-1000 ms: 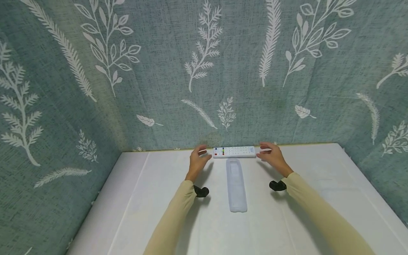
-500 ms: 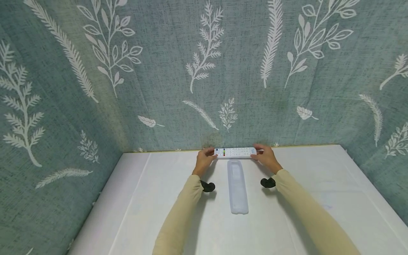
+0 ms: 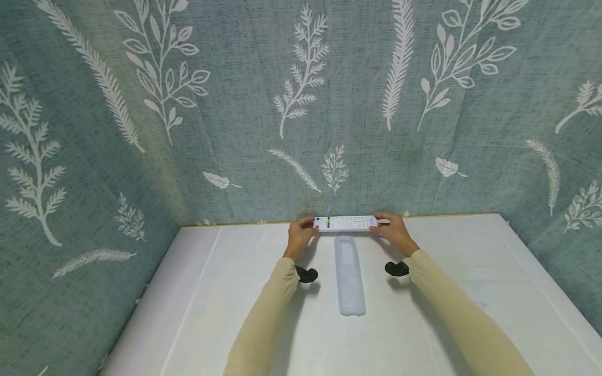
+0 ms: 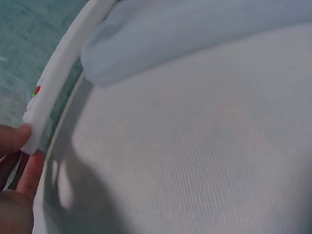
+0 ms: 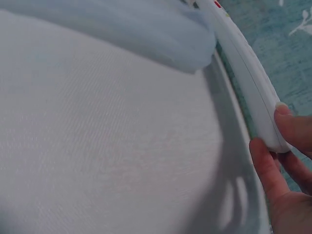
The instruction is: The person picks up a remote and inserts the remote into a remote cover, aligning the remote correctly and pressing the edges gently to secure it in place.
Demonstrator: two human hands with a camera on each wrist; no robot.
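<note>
I see white remote (image 3: 345,223) crosswise by far edge of tabletop (image 3: 235,282), seemingly just above surface. Left hand (image 3: 300,236) pinches its left end, thumb against fingers; right hand (image 3: 394,234) pinches right end likewise. Patterned cloth (image 3: 226,120) rises just behind: tight there. Pale case (image 3: 350,277) lies lengthwise, nearer. I read wide room both sides.

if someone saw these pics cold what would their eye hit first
Probably the teal backdrop with white leaf prints, filling the upper head view behind the white table. Next comes the white remote near the table's far edge, pinched at its ends by the left grip and right grip. A long, pale case lies nearer the person, roughly at right angles to the remote.
</note>
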